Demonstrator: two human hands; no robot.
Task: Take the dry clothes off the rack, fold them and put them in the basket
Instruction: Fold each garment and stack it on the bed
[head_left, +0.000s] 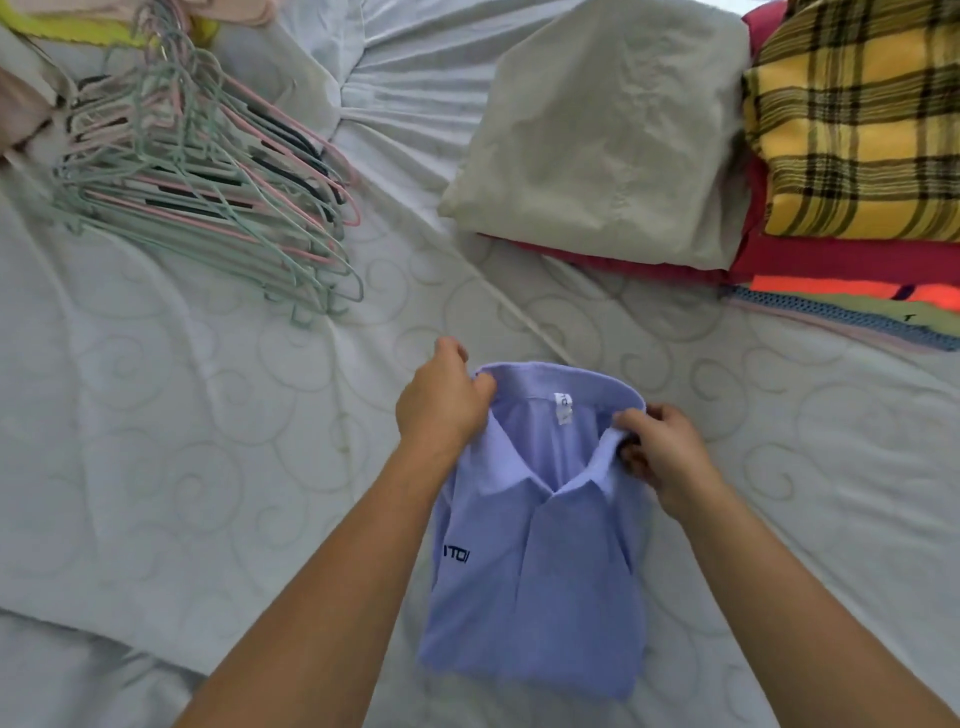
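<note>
A folded lilac polo shirt (545, 571) with dark lettering on the chest lies on the white patterned bed sheet (208, 467), collar pointing away from me. My left hand (441, 400) pinches the left side of the collar. At the collar's right side, my right hand (665, 457) grips the fabric between thumb and fingers. A white label shows inside the neck. No rack or basket is in view.
A heap of pink, green and black hangers (208, 182) lies at the far left. Folded beige cloth (597, 135) rests on red fabric at the back. On the right sits a yellow plaid blanket (857, 119) above a stack of folded colourful clothes (841, 306).
</note>
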